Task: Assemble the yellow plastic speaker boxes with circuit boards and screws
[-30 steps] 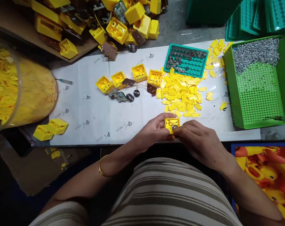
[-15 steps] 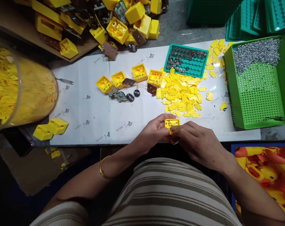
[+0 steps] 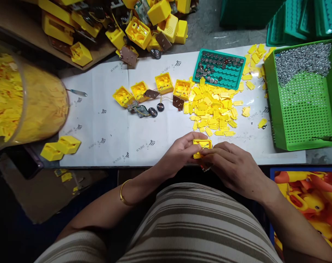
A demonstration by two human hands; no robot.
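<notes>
At the table's front edge, my left hand (image 3: 183,149) is closed round a small open yellow plastic housing (image 3: 202,144), with its open side up and thin wires inside. My right hand (image 3: 233,160) is at the housing's right side with fingers pinched together. What they pinch is mostly hidden; a dark piece shows at the fingertips and a reddish-brown board (image 3: 205,167) hangs just below. Beyond my hands lies a heap of small yellow covers (image 3: 209,104). Several open yellow housings (image 3: 138,91) with wired boards and black round speakers (image 3: 160,107) stand to the left.
A teal tray (image 3: 231,78) of button cells touches the heap. On the right stands a green basket (image 3: 305,113) with many small metal parts and a screwdriver (image 3: 328,138). At left are a clear tub (image 3: 49,98) of yellow pieces and two yellow housings (image 3: 69,144).
The view has shifted slightly. My right fingers have drawn back a little on the housing, so more of its inside and a dark piece now show. Both hands stay at the housing.
</notes>
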